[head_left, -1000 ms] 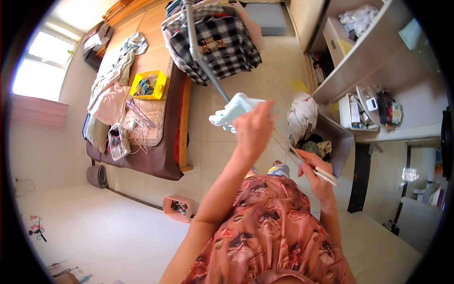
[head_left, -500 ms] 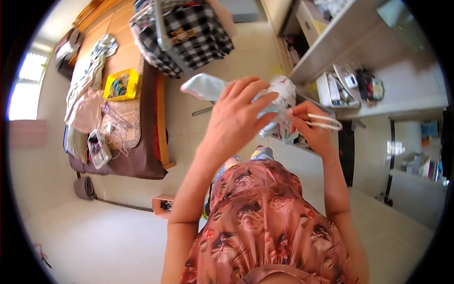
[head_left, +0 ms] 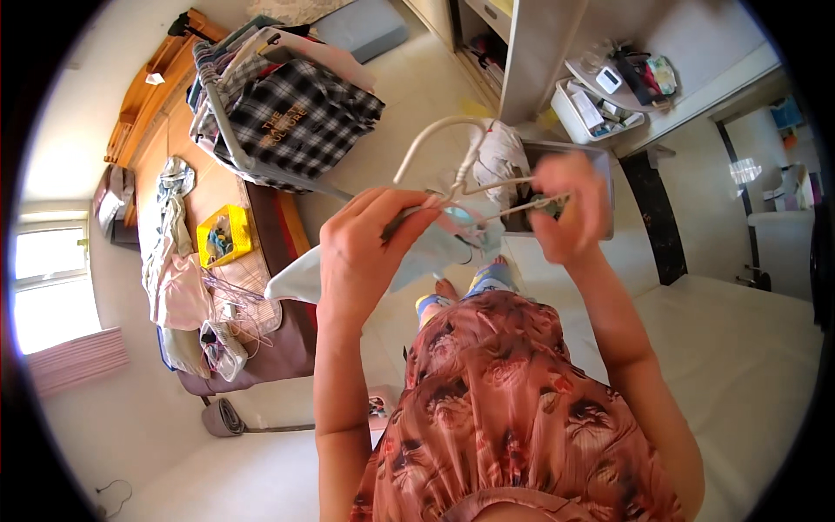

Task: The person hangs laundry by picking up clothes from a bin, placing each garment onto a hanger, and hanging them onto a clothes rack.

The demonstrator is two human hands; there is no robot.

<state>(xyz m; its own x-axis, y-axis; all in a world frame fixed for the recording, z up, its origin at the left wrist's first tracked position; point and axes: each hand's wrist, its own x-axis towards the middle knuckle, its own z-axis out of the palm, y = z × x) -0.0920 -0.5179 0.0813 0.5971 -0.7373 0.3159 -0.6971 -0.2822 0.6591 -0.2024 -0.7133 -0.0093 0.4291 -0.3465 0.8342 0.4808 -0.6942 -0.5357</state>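
Note:
A white clothes hanger (head_left: 460, 180) is in front of me, its hook arching up and to the left. My right hand (head_left: 570, 209), smeared by motion, grips the hanger's right end. Bunched in the closed fingers of my left hand (head_left: 358, 248) is a pale blue garment (head_left: 300, 274), which spreads out to the left and hangs below the hanger. My left fingers are close to the hanger's neck, where the cloth's opening lies around the bars. Whether they also touch the hanger is hidden.
Ahead to the left, a rack (head_left: 230, 139) carries hung clothes, including a black-and-white checked shirt (head_left: 300, 117). The bed at left holds clothes and a yellow basket (head_left: 223, 237). White cloth (head_left: 500, 161) lies by a grey bin (head_left: 600, 187). A white box (head_left: 591, 113) stands at right.
The hanger has turned so its hook shows and stands across between my hands. My left hand has moved left and down with the garment. The view has shifted to the right.

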